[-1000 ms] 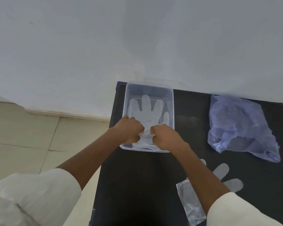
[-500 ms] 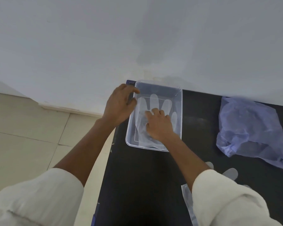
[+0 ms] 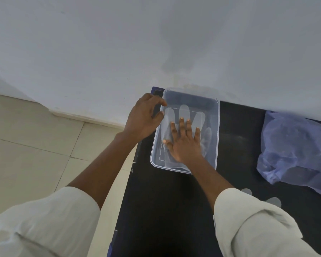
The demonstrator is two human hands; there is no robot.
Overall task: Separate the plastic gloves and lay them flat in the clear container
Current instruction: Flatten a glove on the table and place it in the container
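One plastic glove (image 3: 183, 115) lies in the clear container (image 3: 217, 127) at the surface's far-left corner; our right hand (image 3: 183, 143), fingers spread, presses it flat while our left hand (image 3: 144, 117) curls loosely on the rim. Next, we judge, we fetch another glove.

Plain room: white wall (image 3: 119, 43), tiled floor (image 3: 26, 154), black table (image 3: 165, 210)

Black table against a plain wall, tiled floor to its left.

The black table (image 3: 167, 210) is the landmark: its far edge meets a pale grey-white wall (image 3: 119, 43) that fills the upper part of the view, with a faint darker smudge above the table's far left corner. Left of the table lies a floor (image 3: 35, 154) of large beige tiles with thin dark joints. A low pale skirting (image 3: 85, 117) runs where wall meets floor. The light is soft and even.
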